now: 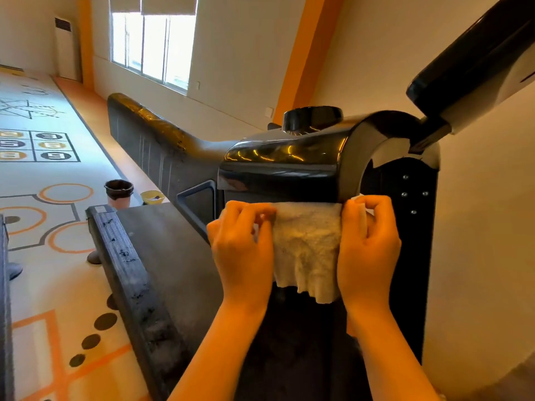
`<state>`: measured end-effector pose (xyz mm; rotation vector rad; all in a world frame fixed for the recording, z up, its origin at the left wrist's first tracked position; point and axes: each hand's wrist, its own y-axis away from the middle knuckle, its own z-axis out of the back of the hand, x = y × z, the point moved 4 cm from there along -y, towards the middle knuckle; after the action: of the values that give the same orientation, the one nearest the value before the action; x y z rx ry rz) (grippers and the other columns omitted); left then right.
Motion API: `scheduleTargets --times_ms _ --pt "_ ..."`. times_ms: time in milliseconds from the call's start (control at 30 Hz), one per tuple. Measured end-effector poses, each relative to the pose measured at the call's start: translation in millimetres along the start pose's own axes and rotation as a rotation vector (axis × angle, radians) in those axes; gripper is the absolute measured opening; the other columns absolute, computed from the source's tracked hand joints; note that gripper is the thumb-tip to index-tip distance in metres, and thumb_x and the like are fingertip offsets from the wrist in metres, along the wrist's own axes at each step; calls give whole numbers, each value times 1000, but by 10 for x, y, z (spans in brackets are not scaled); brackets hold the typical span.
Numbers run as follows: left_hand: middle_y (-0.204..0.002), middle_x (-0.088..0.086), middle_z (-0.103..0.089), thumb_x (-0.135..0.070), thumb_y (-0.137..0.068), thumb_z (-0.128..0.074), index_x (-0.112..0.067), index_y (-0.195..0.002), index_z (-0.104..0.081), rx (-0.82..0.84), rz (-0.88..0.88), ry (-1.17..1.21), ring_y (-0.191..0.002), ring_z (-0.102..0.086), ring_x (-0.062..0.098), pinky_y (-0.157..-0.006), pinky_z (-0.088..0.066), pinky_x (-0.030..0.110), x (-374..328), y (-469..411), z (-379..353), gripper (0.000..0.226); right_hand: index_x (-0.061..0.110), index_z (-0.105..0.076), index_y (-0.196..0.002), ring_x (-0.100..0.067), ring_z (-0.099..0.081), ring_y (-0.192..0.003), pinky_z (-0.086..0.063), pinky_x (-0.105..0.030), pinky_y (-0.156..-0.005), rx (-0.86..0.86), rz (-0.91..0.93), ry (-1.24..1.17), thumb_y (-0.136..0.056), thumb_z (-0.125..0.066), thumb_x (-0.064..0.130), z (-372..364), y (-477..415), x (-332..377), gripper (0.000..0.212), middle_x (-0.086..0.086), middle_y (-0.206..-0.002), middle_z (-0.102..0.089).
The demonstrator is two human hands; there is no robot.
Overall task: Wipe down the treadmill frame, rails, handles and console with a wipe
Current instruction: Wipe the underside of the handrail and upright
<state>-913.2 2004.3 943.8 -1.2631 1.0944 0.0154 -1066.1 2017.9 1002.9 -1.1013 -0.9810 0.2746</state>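
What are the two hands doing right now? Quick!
Left hand: fingers curled, pinching the left edge of the cloth.
Right hand: fingers curled, pinching the cloth's right edge.

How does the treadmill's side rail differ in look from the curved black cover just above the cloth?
The side rail is matte, while the curved cover is glossy and mirrors lights. The rail is straight and flat-topped; the cover bulges and arches. The rail shows dark smudges; the cover shows none. Both are dark treadmill parts. The cloth, pinched by the left hand and right hand, hangs below the cover.
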Motion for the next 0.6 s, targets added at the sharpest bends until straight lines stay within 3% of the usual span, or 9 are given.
scheduleTargets --times_ms 100,167,267,333,400,467,600 --pt "-98 -7 -59 -18 -94 -61 -20 -103 -63 122 167 251 -91 -58 -1 -78 -44 7 -179 106 5 10 21 -51 -88 9 -54 -68 -43 -5 -60 57 -32 -3 -94 -43 32 26 -25 12 15 16 -71 -51" --pt "-107 -16 -57 -38 -95 -55 -34 -109 -57 146 304 336 -101 -55 -6 -82 -42 4 -303 213 14 14 28 -48 -83 8 -54 -67 -43 -6 -59 70 -32 -3 -94 -44 32 38 -32 38 12 16 -70 -51" --pt "-137 -17 -44 -69 -81 -35 -41 -131 -43 222 463 392 -125 -41 -6 -94 -35 5 -467 352 -43 58 30 -49 -83 5 -56 -69 -45 -8 -61 87 -62 -33 -93 -45 35 59 -15 36 12 14 -70 -53" --pt "-156 -13 -21 -82 -68 -33 -36 -149 -20 330 543 411 -142 -24 4 -109 -32 18 -564 403 -145 94 26 -53 -85 3 -58 -70 -46 -8 -60 92 -60 -46 -95 -49 35 83 7 47 13 13 -70 -55" --pt "-160 -17 0 -93 -57 -33 -37 -152 3 392 573 402 -148 -6 9 -119 -24 40 -606 372 -239 116 28 -54 -86 2 -60 -72 -47 -8 -59 102 -48 -66 -94 -52 36 76 33 91 12 14 -72 -57" --pt "-161 -14 11 -92 -57 -33 -36 -149 14 377 566 372 -148 6 8 -122 -13 45 -598 318 -318 118 34 -52 -85 0 -61 -74 -48 -8 -60 113 -34 -71 -91 -54 38 78 30 148 8 15 -73 -59" --pt "-160 -10 19 -98 -53 -24 -33 -144 20 306 545 285 -145 18 4 -122 2 39 -520 265 -369 121 33 -52 -82 0 -61 -71 -47 -9 -59 102 -47 -115 -87 -50 39 78 -7 182 8 21 -72 -62"
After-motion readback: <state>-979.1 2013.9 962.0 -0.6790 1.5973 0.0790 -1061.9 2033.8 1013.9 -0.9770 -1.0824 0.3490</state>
